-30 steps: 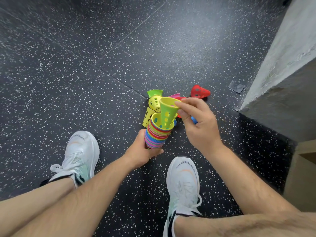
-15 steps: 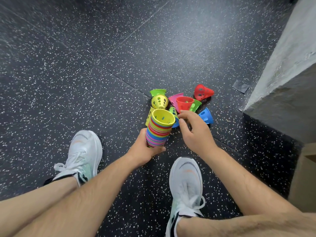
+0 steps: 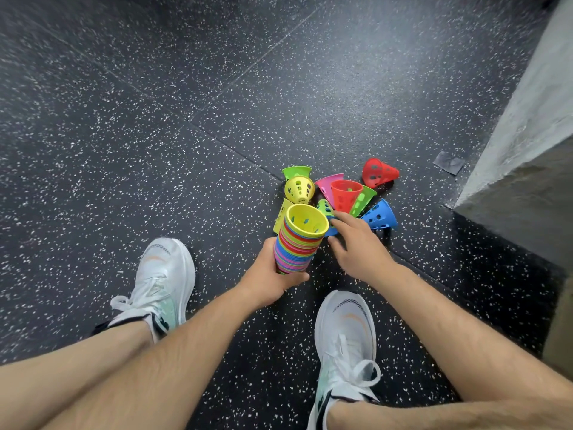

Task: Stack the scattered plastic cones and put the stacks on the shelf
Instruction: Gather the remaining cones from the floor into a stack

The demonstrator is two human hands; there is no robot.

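My left hand (image 3: pixel 276 276) grips the lower part of a tall, multicoloured stack of cones (image 3: pixel 296 248) whose top cone is yellow, its mouth facing up. My right hand (image 3: pixel 358 246) reaches in just right of the stack, fingers fairly straight. Its index fingertip and thumb lie on either side of a small blue cone (image 3: pixel 331 231) half hidden behind the stack. Loose perforated cones lie on the floor beyond: a yellow cone (image 3: pixel 299 189), a green cone (image 3: pixel 296 172), a pink cone (image 3: pixel 325 184), an orange-red cone (image 3: pixel 344 193), a blue cone (image 3: pixel 379 216) and a red cone (image 3: pixel 379 172).
The floor is black speckled rubber (image 3: pixel 155 135). A grey concrete block (image 3: pixel 527 125) rises at the right, with a grey tape patch (image 3: pixel 448 162) at its foot. My two white shoes (image 3: pixel 161 280) (image 3: pixel 345 339) stand close below the stack.
One second ago my right hand was lowering a yellow cone into the stack. That cone now sits seated on top, and the hand has dropped to the floor cones beside the stack.
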